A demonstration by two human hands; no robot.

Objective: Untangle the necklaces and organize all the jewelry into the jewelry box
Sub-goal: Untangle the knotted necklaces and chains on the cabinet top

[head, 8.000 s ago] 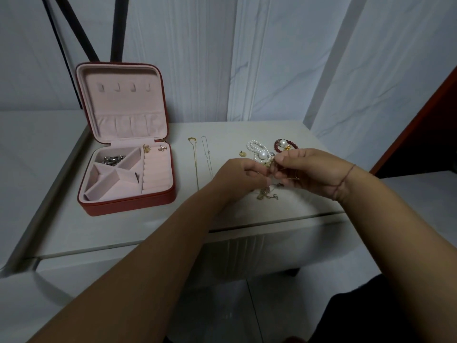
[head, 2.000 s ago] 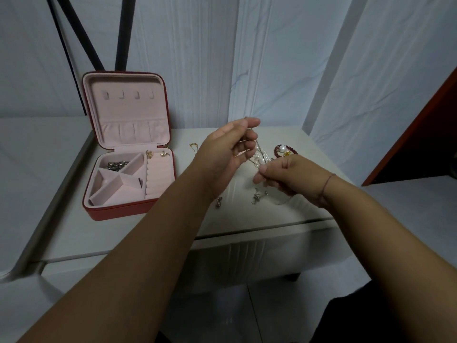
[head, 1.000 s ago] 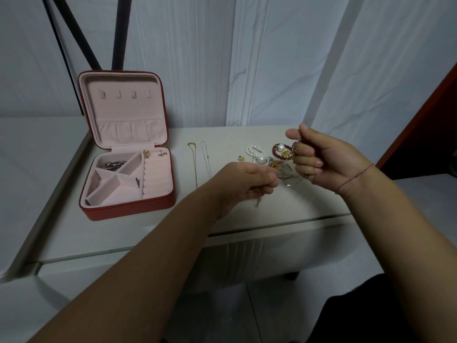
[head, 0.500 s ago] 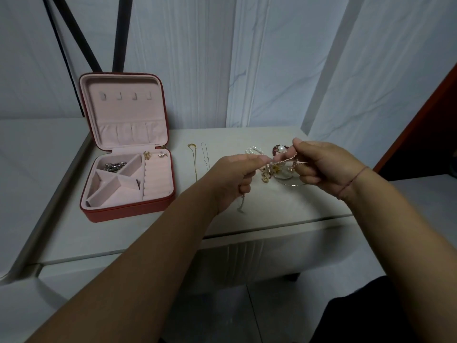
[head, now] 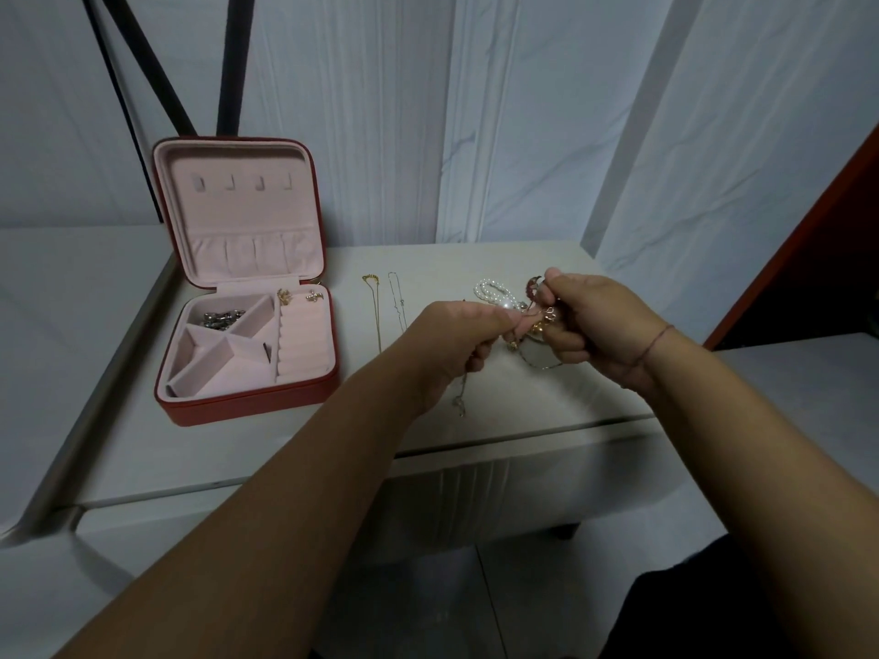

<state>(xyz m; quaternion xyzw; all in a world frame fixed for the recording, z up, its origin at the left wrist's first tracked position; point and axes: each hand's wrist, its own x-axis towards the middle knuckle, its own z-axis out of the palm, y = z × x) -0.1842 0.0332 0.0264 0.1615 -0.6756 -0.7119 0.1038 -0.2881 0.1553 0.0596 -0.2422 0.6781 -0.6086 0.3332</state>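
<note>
right hand (head: 597,325) drops to meet left hand (head: 454,342) | both pinch tangled necklaces (head: 538,328) over table (head: 523,404) right half | open jewelry box (head: 247,407) near left edge | pale wall (head: 380,111) behind

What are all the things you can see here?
box: 1, red outside, pink inside, open, left on the table.
silver pieces: small heap, silver, box's back-left compartment.
earrings: 2, gold, back of the box's right section.
gold chain: 1, gold, on the table right of the box.
silver chain: 1, silver, right of the gold chain.
pearl bracelet: 1, white, on the table right of the silver chain.
bead bracelet: 1, dark red, right of the pearl bracelet, partly hidden.
tangled necklaces: count unclear, mostly gold, held above the table.
table: 1, white, under everything.
poles: a few, black, behind the box.
wrist string: 1, red, right wrist.
left grip: 1, person's left hand, pinches the tangled necklaces.
right grip: 1, person's right hand, pinches them too.
</note>
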